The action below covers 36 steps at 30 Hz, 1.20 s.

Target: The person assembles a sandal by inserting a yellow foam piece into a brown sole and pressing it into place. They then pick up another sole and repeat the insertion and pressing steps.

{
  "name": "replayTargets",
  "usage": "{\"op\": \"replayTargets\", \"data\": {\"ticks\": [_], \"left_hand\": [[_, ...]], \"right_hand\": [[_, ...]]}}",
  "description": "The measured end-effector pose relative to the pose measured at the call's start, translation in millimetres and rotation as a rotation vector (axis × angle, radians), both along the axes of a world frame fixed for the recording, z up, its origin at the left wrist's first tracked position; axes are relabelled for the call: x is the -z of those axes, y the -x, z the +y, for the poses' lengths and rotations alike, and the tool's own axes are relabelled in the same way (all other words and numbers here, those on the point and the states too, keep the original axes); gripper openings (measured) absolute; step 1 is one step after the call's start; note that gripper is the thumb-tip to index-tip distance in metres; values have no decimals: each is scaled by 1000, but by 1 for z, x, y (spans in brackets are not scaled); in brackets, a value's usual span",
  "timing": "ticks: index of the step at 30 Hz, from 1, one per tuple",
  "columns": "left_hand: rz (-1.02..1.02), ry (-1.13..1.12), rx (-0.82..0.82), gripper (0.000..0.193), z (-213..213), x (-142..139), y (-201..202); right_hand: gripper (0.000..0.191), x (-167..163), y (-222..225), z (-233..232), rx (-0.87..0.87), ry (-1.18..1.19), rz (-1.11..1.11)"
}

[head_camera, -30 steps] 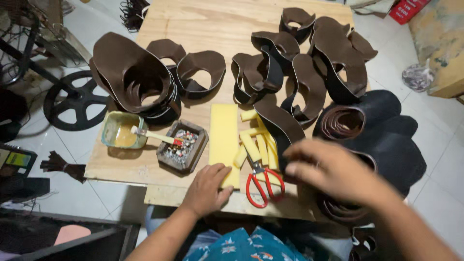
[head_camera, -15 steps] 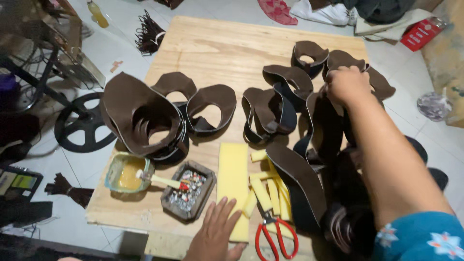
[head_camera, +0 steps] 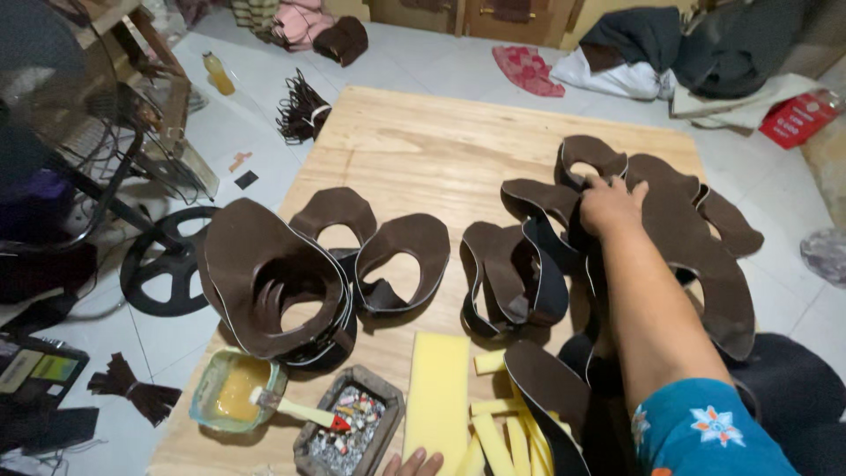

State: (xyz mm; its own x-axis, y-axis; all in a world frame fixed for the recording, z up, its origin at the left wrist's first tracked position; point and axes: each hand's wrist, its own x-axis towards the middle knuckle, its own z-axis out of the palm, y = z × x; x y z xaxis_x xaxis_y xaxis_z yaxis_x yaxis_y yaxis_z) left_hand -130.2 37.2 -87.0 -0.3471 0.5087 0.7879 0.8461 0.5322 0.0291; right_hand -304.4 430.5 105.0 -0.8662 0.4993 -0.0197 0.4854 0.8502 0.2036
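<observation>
My right hand (head_camera: 608, 204) reaches far across the wooden board (head_camera: 423, 141), and its fingers curl onto a dark brown leather cut-out (head_camera: 589, 154) in the right-hand pile. More brown leather cut-outs lie around it: a looped stack (head_camera: 515, 273) to the left of my forearm and a broad piece (head_camera: 696, 247) to the right. Only the fingertips of my left hand (head_camera: 414, 462) show at the bottom edge. They rest, spread, on the board beside a yellow foam slab (head_camera: 438, 397) and hold nothing.
A big bundle of leather pieces (head_camera: 273, 282) stands at the left, with two flat ones (head_camera: 401, 256) beside it. In front of these are a glue tub with a brush (head_camera: 233, 397), a small tray of bits (head_camera: 348, 427) and yellow foam strips (head_camera: 507, 432). A fan base (head_camera: 167, 269) and clothes (head_camera: 617, 53) lie on the floor.
My right hand has moved from the near edge by the scissors out to the far leather pile. The view has tilted up, so the scissors and most of my left hand are now out of view.
</observation>
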Motion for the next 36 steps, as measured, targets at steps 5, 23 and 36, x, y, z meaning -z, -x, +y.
{"op": "replayTargets", "data": {"ticks": [5, 23, 36], "left_hand": [[57, -43, -57, 25, 5, -7, 4], [-820, 334, 327, 81, -64, -44, -63], [-1976, -892, 606, 60, -84, -24, -153]], "right_hand": [[48, -3, 4, 4, -4, -9, 71], [22, -163, -188, -130, -832, 51, 719], [51, -30, -451, -267, -864, 701, 258]]}}
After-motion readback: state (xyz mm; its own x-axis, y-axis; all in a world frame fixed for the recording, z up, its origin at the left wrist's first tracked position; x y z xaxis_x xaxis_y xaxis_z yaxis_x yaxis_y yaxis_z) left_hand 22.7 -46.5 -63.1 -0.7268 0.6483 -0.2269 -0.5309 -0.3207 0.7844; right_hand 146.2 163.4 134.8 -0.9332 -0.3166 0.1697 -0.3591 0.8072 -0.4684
